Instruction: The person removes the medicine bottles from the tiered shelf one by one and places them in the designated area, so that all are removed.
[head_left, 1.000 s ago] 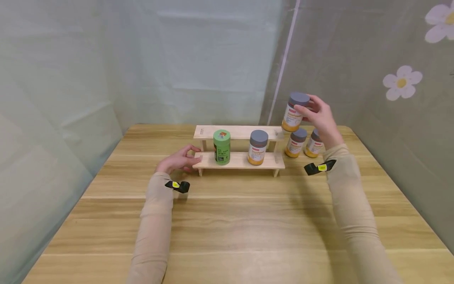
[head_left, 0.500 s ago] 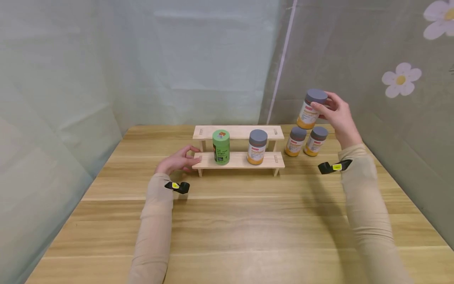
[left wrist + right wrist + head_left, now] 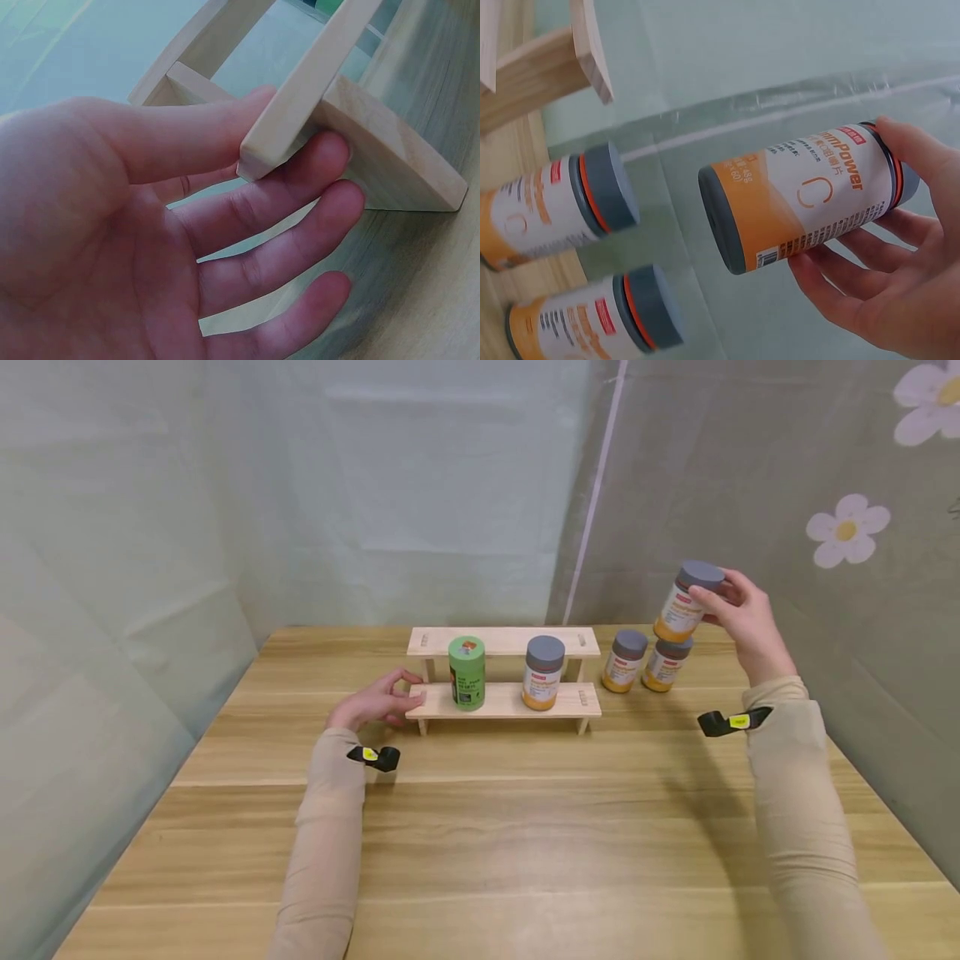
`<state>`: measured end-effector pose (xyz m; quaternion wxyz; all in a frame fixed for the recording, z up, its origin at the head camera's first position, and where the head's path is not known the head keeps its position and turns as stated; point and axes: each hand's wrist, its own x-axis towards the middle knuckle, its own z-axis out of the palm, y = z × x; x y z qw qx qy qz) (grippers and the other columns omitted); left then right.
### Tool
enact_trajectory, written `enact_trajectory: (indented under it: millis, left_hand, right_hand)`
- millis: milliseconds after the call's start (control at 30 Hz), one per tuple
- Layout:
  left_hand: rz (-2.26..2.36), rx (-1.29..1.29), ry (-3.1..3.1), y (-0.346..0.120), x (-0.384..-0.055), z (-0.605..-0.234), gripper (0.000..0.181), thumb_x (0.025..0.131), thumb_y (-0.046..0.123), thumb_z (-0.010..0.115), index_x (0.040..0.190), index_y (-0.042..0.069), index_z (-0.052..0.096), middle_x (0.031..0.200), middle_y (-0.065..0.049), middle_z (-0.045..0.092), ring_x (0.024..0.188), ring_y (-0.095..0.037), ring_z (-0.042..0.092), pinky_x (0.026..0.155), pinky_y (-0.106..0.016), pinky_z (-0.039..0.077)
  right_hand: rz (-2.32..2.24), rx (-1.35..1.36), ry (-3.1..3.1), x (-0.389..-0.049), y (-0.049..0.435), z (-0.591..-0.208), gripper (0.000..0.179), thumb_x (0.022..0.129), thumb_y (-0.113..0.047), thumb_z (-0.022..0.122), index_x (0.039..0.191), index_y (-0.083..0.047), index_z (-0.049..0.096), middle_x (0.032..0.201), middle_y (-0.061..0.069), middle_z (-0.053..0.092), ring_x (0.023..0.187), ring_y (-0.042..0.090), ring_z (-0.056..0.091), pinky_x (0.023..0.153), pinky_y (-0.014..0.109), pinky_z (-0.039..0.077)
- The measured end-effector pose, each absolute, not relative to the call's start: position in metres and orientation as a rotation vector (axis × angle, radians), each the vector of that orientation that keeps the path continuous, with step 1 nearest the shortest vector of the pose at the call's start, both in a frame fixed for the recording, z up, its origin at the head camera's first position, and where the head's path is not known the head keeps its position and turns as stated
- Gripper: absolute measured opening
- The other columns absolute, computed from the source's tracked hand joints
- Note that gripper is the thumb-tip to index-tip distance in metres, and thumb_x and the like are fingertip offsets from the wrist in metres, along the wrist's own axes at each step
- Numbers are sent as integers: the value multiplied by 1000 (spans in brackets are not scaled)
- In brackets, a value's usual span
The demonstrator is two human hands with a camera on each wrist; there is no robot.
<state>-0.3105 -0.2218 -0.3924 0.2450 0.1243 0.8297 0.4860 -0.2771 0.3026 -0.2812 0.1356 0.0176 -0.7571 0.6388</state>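
My right hand (image 3: 753,625) grips a supplement bottle (image 3: 681,612) with a grey lid and a white-and-orange label, tilted in the air. In the right wrist view the thumb lies near the lid and the fingers are under the bottle's side. My left hand (image 3: 373,702) pinches the left end of the lower board of a two-step wooden rack (image 3: 500,699), thumb above and forefinger beneath, as the left wrist view shows. On that lower board stand a green canister (image 3: 468,675) and a like supplement bottle (image 3: 542,675).
Right of the rack, two more supplement bottles stand upright on the wooden table (image 3: 480,827), one on the left (image 3: 625,662) and one on the right (image 3: 666,667), partly below the held one. A pale curtain (image 3: 442,485) hangs behind the table.
My right hand has carried the bottle rightward, away from the rack; it rose slightly, then sank to just above the right-hand standing bottle. The left hand stays on the rack.
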Motion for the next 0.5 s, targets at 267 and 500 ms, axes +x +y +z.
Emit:
enact_trajectory:
  millis: [267,500]
  left_hand:
    - [1327,349,2263,-222,-311,-393,53,98,28,57,140,8,31,139,-30,49,113,-29,60,90,-41,52]
    - [1314,354,2272,-224,-312,-390,52,99,28,55,140,9,30,140,-29,48,115,-30,59,92,-41,51]
  right_hand:
    - [1949,72,-2073,-271,323,-285,37,88,-23,71,121,-20,55,104,-13,61,95,2,56,73,13,50]
    - [2091,93,-1929,-271,333,-289,29,88,-18,70,115,-17,57,99,-11,66,86,3,62,71,16,52]
